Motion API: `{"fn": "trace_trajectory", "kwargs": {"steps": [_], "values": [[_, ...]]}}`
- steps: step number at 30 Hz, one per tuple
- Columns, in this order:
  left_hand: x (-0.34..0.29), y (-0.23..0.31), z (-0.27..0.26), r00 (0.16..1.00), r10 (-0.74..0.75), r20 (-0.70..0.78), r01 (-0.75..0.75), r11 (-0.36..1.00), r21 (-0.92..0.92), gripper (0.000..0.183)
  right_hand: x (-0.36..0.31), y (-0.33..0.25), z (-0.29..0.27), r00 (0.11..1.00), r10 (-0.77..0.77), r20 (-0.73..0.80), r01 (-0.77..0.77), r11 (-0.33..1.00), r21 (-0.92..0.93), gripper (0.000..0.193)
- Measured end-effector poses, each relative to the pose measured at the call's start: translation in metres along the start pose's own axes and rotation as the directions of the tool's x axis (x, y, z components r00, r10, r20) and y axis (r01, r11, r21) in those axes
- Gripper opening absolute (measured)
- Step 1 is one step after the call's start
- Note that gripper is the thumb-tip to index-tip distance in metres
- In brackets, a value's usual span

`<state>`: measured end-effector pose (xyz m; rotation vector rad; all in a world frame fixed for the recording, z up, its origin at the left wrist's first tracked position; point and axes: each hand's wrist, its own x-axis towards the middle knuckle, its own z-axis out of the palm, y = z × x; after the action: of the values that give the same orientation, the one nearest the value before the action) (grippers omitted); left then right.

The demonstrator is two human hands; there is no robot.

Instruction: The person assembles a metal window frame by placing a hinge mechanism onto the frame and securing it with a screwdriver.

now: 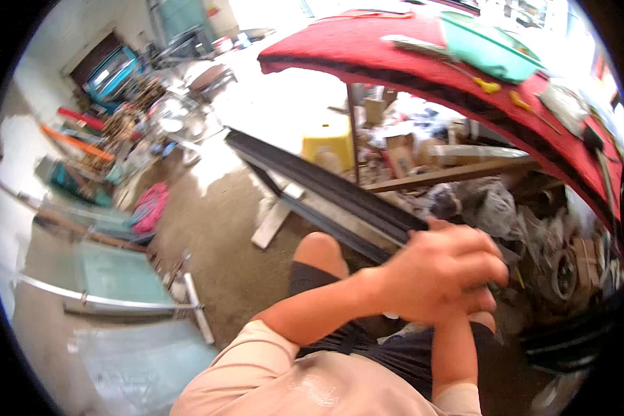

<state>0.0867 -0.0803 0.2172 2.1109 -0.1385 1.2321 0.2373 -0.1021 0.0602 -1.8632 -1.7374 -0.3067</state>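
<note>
My left hand (430, 270) reaches across my body, its fingers curled and blurred by motion. It lies over my right hand (482, 301), which is mostly hidden behind it. Whatever the left fingers close around cannot be made out. Just beyond the hands is the near end of a long black frame of metal-like profiles (326, 184). It slants from the far left down toward my knees, with two parallel bars joined by a short crosspiece at the far end. Whether either hand touches the frame is unclear.
A red cloth-covered table (367, 52) stands ahead, bearing a green basin (489, 48) and yellow-handled tools (487, 85). Beneath it are a yellow stool (326, 142), boxes and plastic bags. Glass panes (132, 360) lie at left, near a pink bundle (150, 208) and piled clutter.
</note>
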Motion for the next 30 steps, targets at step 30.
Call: {"fn": "trace_trajectory", "kwargs": {"steps": [30], "values": [[-0.102, -0.157, -0.014, 0.949, -0.25, -0.193, 0.308, 0.609, 0.731, 0.022, 0.198, -0.018, -0.096, 0.903, -0.231, -0.362, 0.287, 0.952, 0.108, 0.027]]}}
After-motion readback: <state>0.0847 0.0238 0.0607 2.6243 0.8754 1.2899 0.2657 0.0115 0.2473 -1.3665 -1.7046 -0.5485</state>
